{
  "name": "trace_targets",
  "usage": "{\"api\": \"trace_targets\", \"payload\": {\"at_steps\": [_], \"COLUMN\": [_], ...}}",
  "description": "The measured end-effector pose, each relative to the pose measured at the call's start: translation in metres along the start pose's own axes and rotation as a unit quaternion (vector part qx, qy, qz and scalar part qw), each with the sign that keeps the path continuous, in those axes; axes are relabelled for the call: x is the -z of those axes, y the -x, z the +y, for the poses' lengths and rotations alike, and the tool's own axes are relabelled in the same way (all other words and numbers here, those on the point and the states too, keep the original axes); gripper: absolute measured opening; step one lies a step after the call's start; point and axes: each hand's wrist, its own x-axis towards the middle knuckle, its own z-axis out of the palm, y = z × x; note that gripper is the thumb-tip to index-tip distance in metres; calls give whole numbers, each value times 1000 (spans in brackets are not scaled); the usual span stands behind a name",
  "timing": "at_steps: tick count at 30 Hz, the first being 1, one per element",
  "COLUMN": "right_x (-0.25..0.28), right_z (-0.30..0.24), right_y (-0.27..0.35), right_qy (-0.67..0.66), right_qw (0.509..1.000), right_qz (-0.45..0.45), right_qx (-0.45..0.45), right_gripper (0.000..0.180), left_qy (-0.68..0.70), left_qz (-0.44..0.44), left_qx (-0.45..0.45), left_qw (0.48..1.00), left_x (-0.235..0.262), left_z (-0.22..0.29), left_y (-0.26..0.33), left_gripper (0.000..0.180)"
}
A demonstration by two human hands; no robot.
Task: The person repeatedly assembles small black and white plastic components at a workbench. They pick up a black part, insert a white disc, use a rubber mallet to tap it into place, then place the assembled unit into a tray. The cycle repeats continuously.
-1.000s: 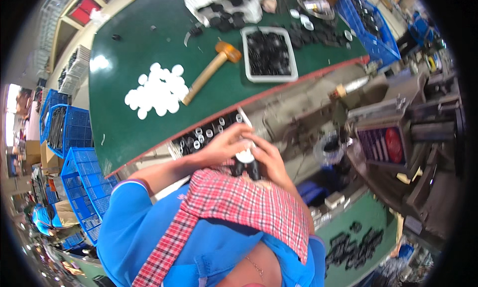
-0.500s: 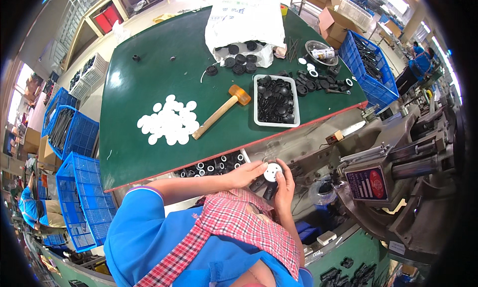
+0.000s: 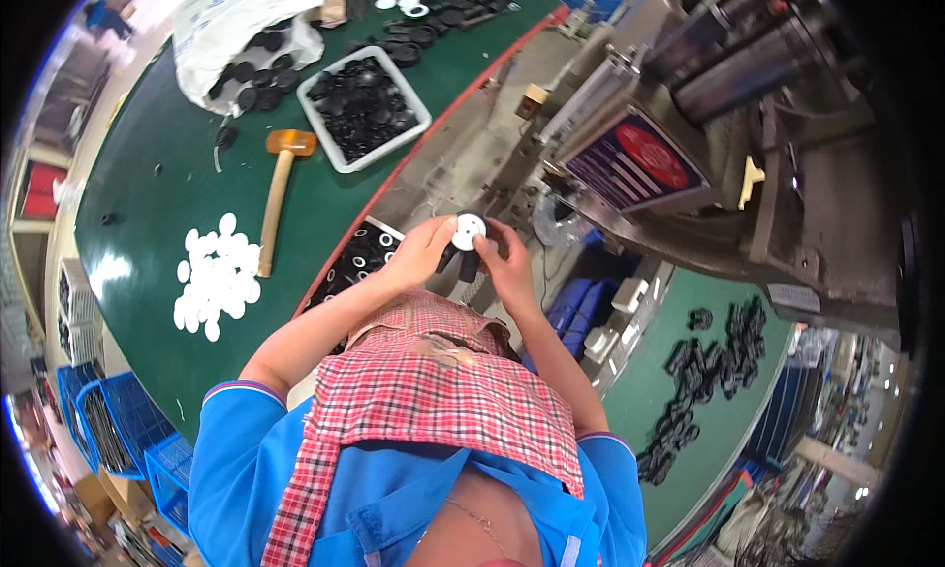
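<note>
Between my two hands, in front of the checked apron, is a round white disc with small dark holes. It sits on a black plastic part whose narrow end points down toward me. My left hand is closed on the disc's left edge, thumb on its face. From the right, my right hand grips the same piece, with its thumb near the disc's lower edge and fingers behind. What the hidden fingers touch underneath cannot be seen. Black parts with white rings fill an open drawer beside my left hand.
The green table carries a mallet, a pile of white discs, a white bin of black caps and a white sack. A heavy metal press stands right. Black parts lie on a green surface below it.
My view has turned to the right, so the table slides left and the black parts on the right surface show fully. Both hands still hold the disc and black part.
</note>
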Motion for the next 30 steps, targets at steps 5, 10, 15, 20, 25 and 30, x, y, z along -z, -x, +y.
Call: {"api": "trace_targets", "payload": {"at_steps": [5,10,15,20,25,30], "right_x": [24,53,57,52,52,68], "right_z": [-24,-24,7,13,13,47], "right_y": [-9,-27,-33,-34,-27,-38], "right_qy": [-79,-98,-110,-158,-165,-136], "right_qw": [984,977,972,963,958,949], "right_qz": [159,187,194,211,225,273], "right_qx": [10,-11,-76,-58,-65,-85], "right_gripper": [41,39,45,48,45,38], "left_qy": [-82,-120,32,-31,-140,-170], "left_qz": [-17,-70,-108,-112,-71,-64], "left_qx": [-85,-66,126,46,-38,-38], "left_qw": [993,988,986,992,987,983], "left_x": [-30,-49,-62,-44,-40,-37], "left_z": [25,39,7,-5,-14,-7], "left_y": [-61,-104,-113,-79,-72,-73], "left_gripper": [39,44,50,41,29,33]}}
